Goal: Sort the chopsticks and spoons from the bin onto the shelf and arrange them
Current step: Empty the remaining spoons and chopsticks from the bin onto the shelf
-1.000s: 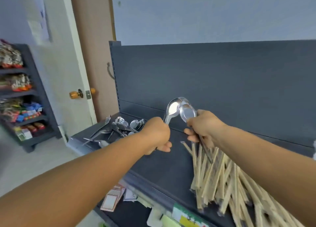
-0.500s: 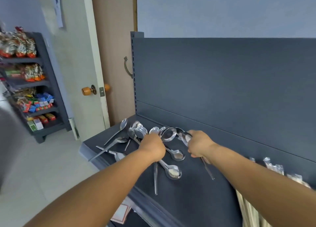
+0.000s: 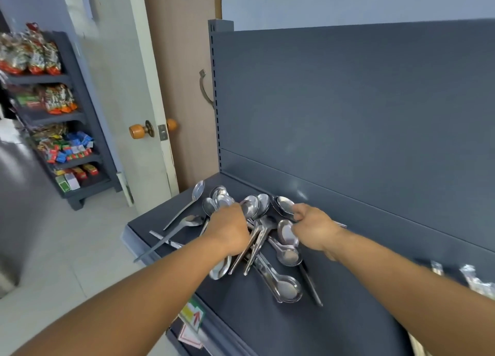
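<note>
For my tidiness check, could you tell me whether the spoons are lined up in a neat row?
No, the spoons lie in a crossed, overlapping heap on the shelf.

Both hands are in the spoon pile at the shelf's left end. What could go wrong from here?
1. The long-handled metal spoon already overhangs the front edge of the dark grey shelf; a nudge from the left hand could tip it to the floor.
2. The right hand grips among overlapping shiny short metal spoons, so lifting may drag neighbours along.

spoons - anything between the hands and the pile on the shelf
Nothing visible. The left hand and the right hand are already down on the spoons, which lie heaped on the shelf with no other object among them.
</note>
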### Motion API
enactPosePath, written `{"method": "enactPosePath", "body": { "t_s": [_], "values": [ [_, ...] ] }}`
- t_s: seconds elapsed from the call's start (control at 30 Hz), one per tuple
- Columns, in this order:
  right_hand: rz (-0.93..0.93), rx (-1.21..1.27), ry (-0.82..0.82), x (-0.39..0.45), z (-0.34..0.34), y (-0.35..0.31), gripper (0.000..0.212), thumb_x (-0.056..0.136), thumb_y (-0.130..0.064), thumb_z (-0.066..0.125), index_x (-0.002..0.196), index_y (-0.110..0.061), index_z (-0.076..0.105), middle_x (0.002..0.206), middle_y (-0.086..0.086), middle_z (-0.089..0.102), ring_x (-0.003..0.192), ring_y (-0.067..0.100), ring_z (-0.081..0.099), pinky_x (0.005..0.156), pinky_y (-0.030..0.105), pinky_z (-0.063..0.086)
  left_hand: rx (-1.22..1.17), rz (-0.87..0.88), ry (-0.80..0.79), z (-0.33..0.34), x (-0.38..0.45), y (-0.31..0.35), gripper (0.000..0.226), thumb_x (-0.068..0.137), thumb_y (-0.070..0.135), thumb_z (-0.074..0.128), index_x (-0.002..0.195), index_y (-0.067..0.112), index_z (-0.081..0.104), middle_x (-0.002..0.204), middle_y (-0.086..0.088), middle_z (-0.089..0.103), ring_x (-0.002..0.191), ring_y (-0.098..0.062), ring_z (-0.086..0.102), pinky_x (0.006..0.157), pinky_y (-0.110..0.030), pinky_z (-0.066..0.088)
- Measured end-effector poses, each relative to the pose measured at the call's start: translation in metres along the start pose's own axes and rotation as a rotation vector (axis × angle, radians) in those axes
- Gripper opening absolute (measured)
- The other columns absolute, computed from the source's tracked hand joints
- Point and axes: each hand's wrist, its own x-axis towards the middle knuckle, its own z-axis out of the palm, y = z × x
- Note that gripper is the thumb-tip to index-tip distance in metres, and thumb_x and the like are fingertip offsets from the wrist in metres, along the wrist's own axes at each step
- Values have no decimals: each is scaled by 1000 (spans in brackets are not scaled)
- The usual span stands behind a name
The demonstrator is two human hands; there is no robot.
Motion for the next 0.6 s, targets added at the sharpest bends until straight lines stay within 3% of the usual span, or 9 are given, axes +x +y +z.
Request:
{"method": "enactPosePath", "body": {
  "t_s": [0.13,0.3,0.37,0.47,0.6],
  "values": [
    [-25,-40,-25,-20,2,-2,53,94,-14,47,145,-17,33,146,4,42,131,20,43,104,26,34,107,85,-24,-3,-16,-7,36,87,0,46,122,5,46,121,-15,51,112,-31,52,82,-33,43],
    [-51,-98,9,-63,3,-7,48,96,-19,45,143,-20,37,135,1,54,119,16,52,94,22,36,130,239,28,-4,-50,-3,17,91,10,47,108,9,51,118,-9,52,108,-26,50,88,-35,44],
    [-73,-132,35,-85,3,-6,46,95,-20,47,140,-22,40,133,-2,54,115,17,53,92,25,40,142,318,35,-4,-69,4,22,93,14,47,114,10,51,121,-7,51,111,-26,49,89,-34,43],
    [-98,-225,64,-121,1,-2,46,97,-26,46,142,-23,37,144,-3,43,125,18,48,101,29,39,155,418,29,-3,-97,19,31,94,17,48,125,13,47,127,-5,48,120,-25,44,94,-35,42],
    [-85,-298,132,-166,-11,21,54,98,-29,43,148,-21,26,154,-4,27,140,15,29,111,26,27,184,544,45,0,-131,47,30,98,26,43,125,13,47,132,-5,48,121,-24,44,95,-36,41]
  ]
}}
